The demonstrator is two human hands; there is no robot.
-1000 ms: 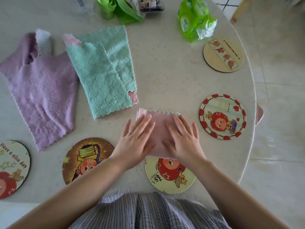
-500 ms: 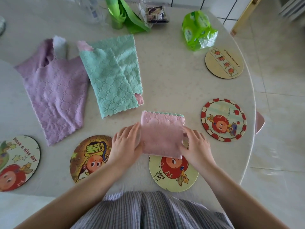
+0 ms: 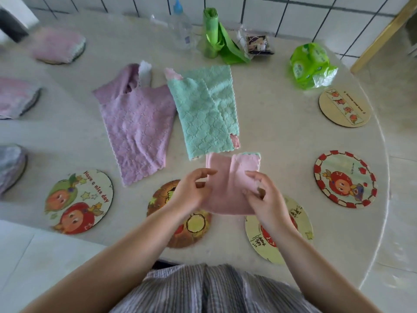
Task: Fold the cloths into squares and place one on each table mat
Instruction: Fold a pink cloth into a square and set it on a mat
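A folded pink cloth [image 3: 228, 184] is lifted just above the table's near edge, held by both hands. My left hand [image 3: 191, 192] pinches its left edge and my right hand [image 3: 265, 195] grips its right side. Below it lie a brown round mat [image 3: 180, 224] and a yellow mat [image 3: 300, 224]. A red-rimmed mat [image 3: 345, 179], a tan mat [image 3: 344, 108] and a "Have a nice day" mat [image 3: 79, 201] lie bare. A green cloth [image 3: 206, 111] and a purple cloth [image 3: 137, 123] lie unfolded mid-table. Three mats at the left carry folded cloths [image 3: 57, 45].
Along the back edge stand a clear bottle [image 3: 180, 30], a green bag roll [image 3: 214, 39], a small snack pack [image 3: 258, 45] and a green tissue pack [image 3: 310, 65]. The round table's edge [image 3: 383, 168] curves at the right, with tiled floor beyond.
The pink cloth, pressed flat under both palms a second ago, has been picked up by its sides and now hangs between my hands. The view has tilted up, revealing the table's back and left.
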